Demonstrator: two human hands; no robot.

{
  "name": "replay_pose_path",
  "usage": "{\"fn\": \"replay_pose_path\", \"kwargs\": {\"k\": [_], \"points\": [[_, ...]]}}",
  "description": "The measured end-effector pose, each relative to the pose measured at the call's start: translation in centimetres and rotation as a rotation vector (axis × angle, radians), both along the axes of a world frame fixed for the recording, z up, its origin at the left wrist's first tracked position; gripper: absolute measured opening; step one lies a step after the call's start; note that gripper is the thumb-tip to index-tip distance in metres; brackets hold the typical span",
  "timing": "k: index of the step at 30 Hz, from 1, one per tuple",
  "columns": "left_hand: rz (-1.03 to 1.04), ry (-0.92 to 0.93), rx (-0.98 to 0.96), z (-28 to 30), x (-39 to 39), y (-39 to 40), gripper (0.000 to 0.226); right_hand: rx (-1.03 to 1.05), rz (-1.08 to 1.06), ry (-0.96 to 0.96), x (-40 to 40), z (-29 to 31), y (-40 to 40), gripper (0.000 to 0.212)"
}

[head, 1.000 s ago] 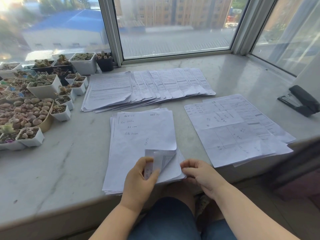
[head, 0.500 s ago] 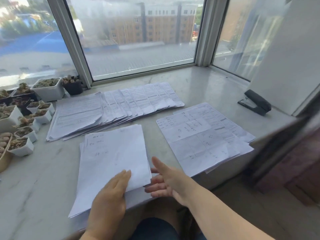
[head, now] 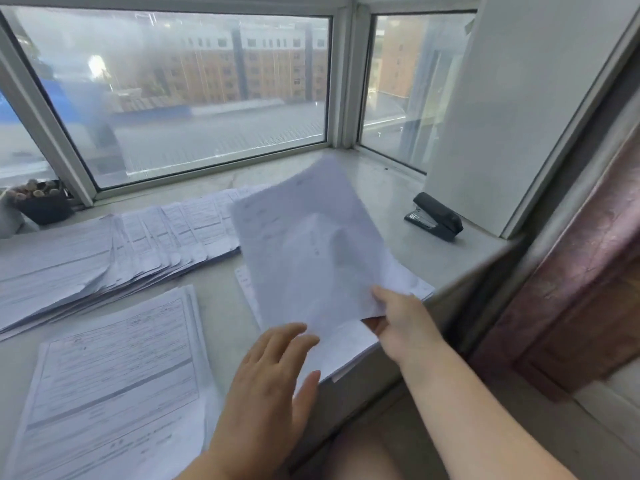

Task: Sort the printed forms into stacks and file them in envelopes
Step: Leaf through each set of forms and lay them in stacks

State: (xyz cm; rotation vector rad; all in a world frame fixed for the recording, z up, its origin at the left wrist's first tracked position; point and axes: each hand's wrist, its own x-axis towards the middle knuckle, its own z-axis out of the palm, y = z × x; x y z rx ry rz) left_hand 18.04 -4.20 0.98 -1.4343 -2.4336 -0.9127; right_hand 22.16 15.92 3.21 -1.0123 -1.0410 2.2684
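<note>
One sheet in hand: the lifted sheet [head: 311, 251] stands tilted in the centre of the frame, blurred, with faint writing showing through.
Right hand: the right hand [head: 398, 317] pinches the sheet's lower right corner, thumb on top and fingers hidden beneath.
Left hand: the left hand [head: 270, 379] is spread and flat at lower centre, fingertips just at the sheet's lower edge; whether they touch it I cannot tell.
Where it hangs: over the right stack [head: 349, 344], which lies at the sill's near edge with its corners past the lip.
Other paper: the near stack [head: 110, 386] of printed forms fills the lower left; the fanned row [head: 114, 244] runs across the left middle.
Sill: the marble sill [head: 384, 188] carries everything; a black stapler [head: 434, 216] sits at the right middle, well apart from the papers.
Handling, as I judge it: very light, limp, and already bowing from a single corner hold; it will flap and could crease.
Where to hold: two corners or both side edges, so it lands square on its stack.
Risk: the overhanging right stack could slide off if nudged.
</note>
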Motion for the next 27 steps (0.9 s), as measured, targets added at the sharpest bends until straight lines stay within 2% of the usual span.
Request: {"fn": "replay_pose_path", "kwargs": {"k": [2,4,7,10,13,15,18,22,27], "points": [[0.022,-0.133,-0.063,-0.7,0.0,2.7,0.025,-0.105,-0.052,-0.008,0.1,-0.2,4.0,0.02],[0.035,-0.2,-0.149,-2.2,-0.5,5.3,0.032,-0.158,-0.056,-0.038,0.3,-0.9,7.4,0.02],[0.05,-0.227,-0.313,-4.4,-1.7,8.1,0.038,-0.163,-0.015,-0.117,0.5,-2.6,10.6,0.02],[0.056,-0.234,-0.364,-5.5,-2.4,8.7,0.028,-0.17,0.03,-0.166,0.7,-4.6,11.7,0.022],[0.089,-0.275,-0.279,-6.2,-2.8,8.3,0.015,-0.208,0.043,-0.093,1.2,-6.5,12.4,0.023],[0.144,-0.379,-0.191,-6.3,-2.7,8.2,0.006,-0.225,0.048,-0.034,1.6,-7.3,13.0,0.023],[0.258,-0.503,-0.107,-6.7,-2.3,8.2,0.014,-0.285,0.029,0.054,1.8,-8.2,13.3,0.023],[0.323,-0.574,-0.028,-7.1,-2.0,8.4,0.01,-0.397,-0.05,0.206,1.3,-8.8,13.2,0.023],[0.342,-0.671,0.071,-7.2,-1.9,8.3,0.03,-0.31,-0.014,0.097,1.0,-9.5,12.1,0.027]]}}
